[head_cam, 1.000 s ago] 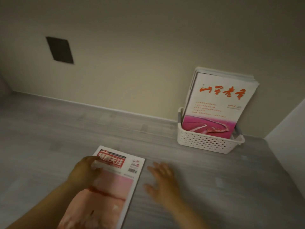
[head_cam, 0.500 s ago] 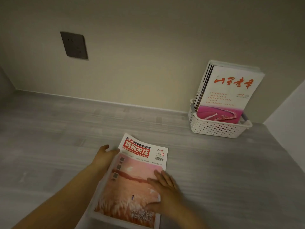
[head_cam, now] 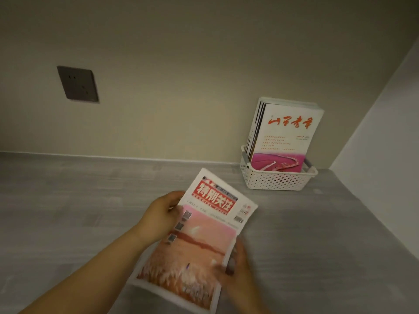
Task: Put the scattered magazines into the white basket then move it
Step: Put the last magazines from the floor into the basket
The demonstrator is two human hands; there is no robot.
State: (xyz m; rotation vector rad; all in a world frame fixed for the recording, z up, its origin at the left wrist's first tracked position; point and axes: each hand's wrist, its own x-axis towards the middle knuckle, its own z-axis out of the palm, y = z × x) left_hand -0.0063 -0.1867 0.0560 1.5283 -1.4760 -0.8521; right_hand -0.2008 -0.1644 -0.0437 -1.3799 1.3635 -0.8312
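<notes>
A magazine (head_cam: pixel 199 236) with a red title block and a pink-orange cover is lifted off the grey surface, tilted toward the back right. My left hand (head_cam: pixel 162 215) grips its left edge near the top, thumb on the cover. My right hand (head_cam: pixel 235 270) holds its lower right edge, fingers curled round it. The white perforated basket (head_cam: pixel 277 181) stands at the back right against the wall. Several magazines (head_cam: pixel 288 132) stand upright in it, the front one white with red script and a pink picture.
The grey wood-grain surface (head_cam: pixel 68 211) stretches left and forward. A dark wall socket (head_cam: pixel 78 85) sits on the beige back wall. A white side wall (head_cam: pixel 385 132) closes the right side just past the basket.
The magazine lay flat with my left hand on it; both hands took hold and raised it, carrying it toward the basket. My right hand went from hovering to gripping the lower right edge.
</notes>
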